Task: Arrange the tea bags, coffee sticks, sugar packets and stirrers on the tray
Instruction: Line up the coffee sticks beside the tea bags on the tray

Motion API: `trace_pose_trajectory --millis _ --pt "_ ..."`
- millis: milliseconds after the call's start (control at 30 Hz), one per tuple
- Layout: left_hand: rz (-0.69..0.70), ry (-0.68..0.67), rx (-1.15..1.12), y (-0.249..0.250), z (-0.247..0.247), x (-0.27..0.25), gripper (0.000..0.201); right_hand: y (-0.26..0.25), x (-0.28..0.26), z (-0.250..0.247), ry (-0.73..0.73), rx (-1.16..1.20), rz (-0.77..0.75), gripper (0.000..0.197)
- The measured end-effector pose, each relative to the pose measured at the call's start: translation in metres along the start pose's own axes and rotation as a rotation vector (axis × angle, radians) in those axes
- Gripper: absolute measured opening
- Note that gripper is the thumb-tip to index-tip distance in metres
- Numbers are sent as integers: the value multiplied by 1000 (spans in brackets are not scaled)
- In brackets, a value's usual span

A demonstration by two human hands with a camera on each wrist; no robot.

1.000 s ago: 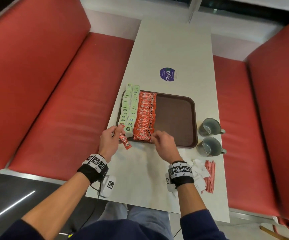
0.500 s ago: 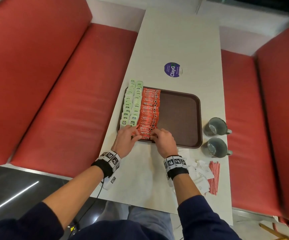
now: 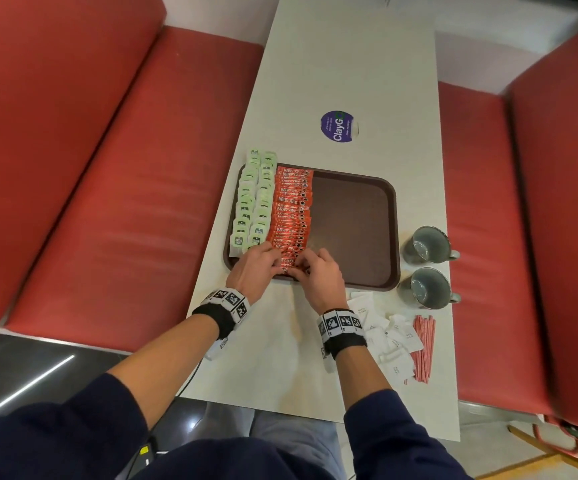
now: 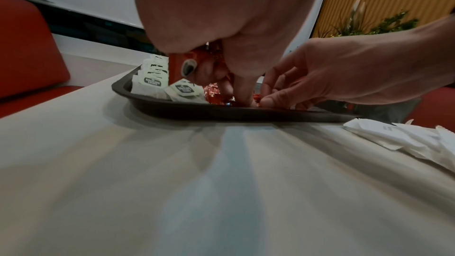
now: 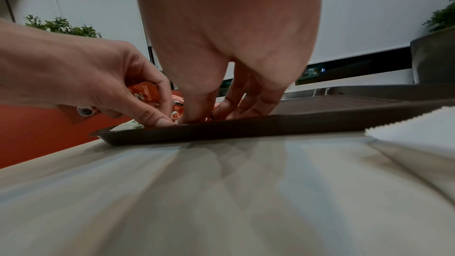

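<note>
A brown tray (image 3: 353,230) lies mid-table. Two columns of green tea bags (image 3: 252,206) fill its left side, with a column of red coffee sticks (image 3: 292,209) beside them. Both hands meet at the near end of that column. My left hand (image 3: 273,261) grips one coffee stick (image 4: 181,67) in its curled fingers while a fingertip touches the row. The fingers of my right hand (image 3: 301,268) reach down and press on the nearest sticks. White sugar packets (image 3: 381,327) and red stirrers (image 3: 424,348) lie on the table, right of my right wrist.
Two grey mugs (image 3: 426,244) stand right of the tray, by the table's right edge. A round purple sticker (image 3: 337,126) lies beyond the tray. Red benches (image 3: 107,168) flank the table. The tray's right half is bare.
My left hand carried its coffee stick from the table at the tray's near left corner to the near end of the stick column. The right hand stayed at that end.
</note>
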State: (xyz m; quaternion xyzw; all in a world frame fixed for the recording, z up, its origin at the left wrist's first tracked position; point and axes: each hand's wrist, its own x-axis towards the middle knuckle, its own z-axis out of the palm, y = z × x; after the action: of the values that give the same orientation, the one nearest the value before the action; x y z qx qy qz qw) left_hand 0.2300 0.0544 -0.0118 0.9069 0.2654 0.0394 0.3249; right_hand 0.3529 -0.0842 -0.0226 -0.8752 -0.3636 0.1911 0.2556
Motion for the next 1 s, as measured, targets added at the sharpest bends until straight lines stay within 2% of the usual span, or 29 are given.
trace_pose_trajectory --millis 300,433,467,567,667,833,933,1000 --pt "5 36 -41 -5 1 4 10 -1 4 0 36 23 28 25" --pt "-20 10 -268 -1 -14 -5 12 -4 6 -10 144 268 30 15" --pt "-26 -12 -354 1 -19 -9 11 -7 5 -15 112 385 43 15" --pt "-15 -97 -534 7 -33 -19 7 -20 -1 -28 -124 753 86 19" --pt "-17 -153 -632 10 -40 -28 3 -25 -7 -35 -186 870 46 12" --pt "-66 -57 -766 4 -54 -39 10 -20 -16 -43 -55 957 116 11" --pt "-115 -3 -825 9 -61 -45 13 -19 -22 -49 -36 1021 111 13" --pt "-195 27 -885 13 -63 -46 20 -20 -26 -52 -46 1009 75 15"
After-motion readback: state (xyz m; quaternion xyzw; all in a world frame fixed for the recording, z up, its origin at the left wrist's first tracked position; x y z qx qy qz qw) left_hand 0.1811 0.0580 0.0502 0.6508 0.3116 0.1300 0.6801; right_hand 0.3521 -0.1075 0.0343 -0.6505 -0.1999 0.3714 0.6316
